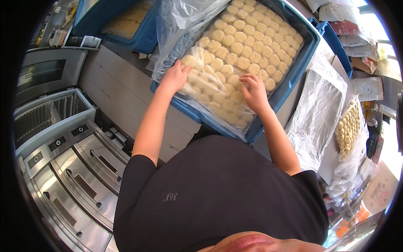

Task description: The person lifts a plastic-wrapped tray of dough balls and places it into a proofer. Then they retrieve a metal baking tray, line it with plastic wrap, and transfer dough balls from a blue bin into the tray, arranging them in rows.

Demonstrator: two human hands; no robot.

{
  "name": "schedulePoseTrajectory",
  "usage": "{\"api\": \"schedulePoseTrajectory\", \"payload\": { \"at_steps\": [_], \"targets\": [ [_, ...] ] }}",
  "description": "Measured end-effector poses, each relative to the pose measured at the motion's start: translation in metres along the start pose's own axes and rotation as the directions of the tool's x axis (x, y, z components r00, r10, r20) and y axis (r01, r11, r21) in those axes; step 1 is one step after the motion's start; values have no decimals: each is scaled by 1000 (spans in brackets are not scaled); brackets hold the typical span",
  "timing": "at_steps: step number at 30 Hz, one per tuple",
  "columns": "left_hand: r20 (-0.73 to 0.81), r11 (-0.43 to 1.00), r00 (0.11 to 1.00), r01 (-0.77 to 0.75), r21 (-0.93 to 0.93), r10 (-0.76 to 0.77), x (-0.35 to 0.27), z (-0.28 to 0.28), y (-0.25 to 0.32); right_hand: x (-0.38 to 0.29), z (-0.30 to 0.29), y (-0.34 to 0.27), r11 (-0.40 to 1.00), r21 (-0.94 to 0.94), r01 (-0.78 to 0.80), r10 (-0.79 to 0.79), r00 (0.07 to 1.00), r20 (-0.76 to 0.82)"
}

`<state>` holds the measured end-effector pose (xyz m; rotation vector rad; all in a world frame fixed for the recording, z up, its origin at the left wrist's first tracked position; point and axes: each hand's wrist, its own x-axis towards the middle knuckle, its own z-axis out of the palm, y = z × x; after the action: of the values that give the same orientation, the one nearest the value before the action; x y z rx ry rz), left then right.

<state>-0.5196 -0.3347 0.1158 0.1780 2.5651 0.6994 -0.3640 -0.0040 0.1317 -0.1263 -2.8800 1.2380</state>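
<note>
Rows of pale round dough pieces (239, 36) lie in a blue crate (294, 77) in front of me. A clear plastic sheet (204, 82) covers the near rows, with creases running across it. My left hand (175, 77) grips this sheet at the crate's left side, thumb and fingers around its edge. Over the near right part of the dough, my right hand (254, 91) rests on or just above the plastic with bent fingers. Whether it pinches the film is hidden. More loose plastic (176, 28) is bunched along the crate's far left wall.
Another blue crate (144, 39) holding dough stands at the far left. To the right lie a plastic-covered tray (322, 107) and a sheet of dough balls (349, 129). A stainless steel deck oven (83, 176) is at my left. Several sacks (338, 14) are stacked far right.
</note>
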Motion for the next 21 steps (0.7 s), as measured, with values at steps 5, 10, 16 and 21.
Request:
{"api": "schedulePoseTrajectory", "payload": {
  "at_steps": [5, 10, 16, 21],
  "targets": [
    [124, 949, 977, 130, 287, -172, -11, -21, 38, 3, 3, -4, 994, -97, 50, -48, 999, 21],
    [62, 969, 986, 140, 202, -156, -8, -13, 31, 25, 1, -1, 982, -163, 93, -84, 995, 57],
    [-13, 993, 996, 94, 76, -93, -11, 3, 13, 28, 22, 0, 851, -511, 121, -31, 983, 181],
    [-24, 978, 995, 98, 183, -95, -11, 7, 18, 25, 30, -1, 816, -561, 138, -22, 978, 209]
  ]
}}
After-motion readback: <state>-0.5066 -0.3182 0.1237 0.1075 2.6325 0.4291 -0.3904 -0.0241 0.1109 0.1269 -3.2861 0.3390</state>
